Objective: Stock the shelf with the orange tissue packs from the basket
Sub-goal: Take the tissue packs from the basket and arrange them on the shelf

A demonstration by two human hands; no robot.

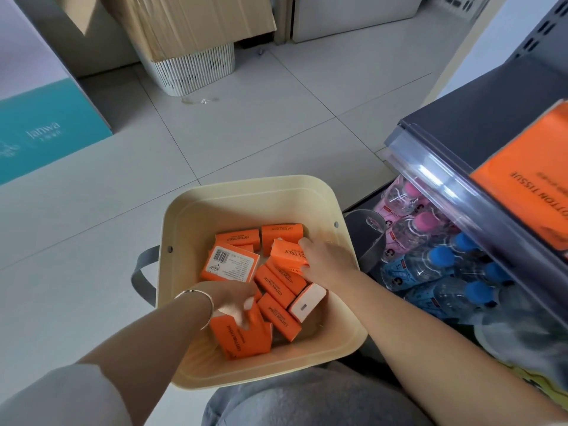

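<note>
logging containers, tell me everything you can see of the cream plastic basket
The cream plastic basket is squarish with rounded corners, upright on the pale tiled floor beside the dark shelf. A grey handle hangs at its left side, riveted on. Orange tissue packs lie jumbled inside; the left hand and right hand each grip one.

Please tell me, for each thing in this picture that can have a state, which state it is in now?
Basket: on the floor, partly filled.
Left hand: grips the near pack.
Right hand: grips the far pack.
Shelf pack: lies flat on the shelf.
Bottles: capped, below that shelf.
White bin: cardboard stands in it.
</note>
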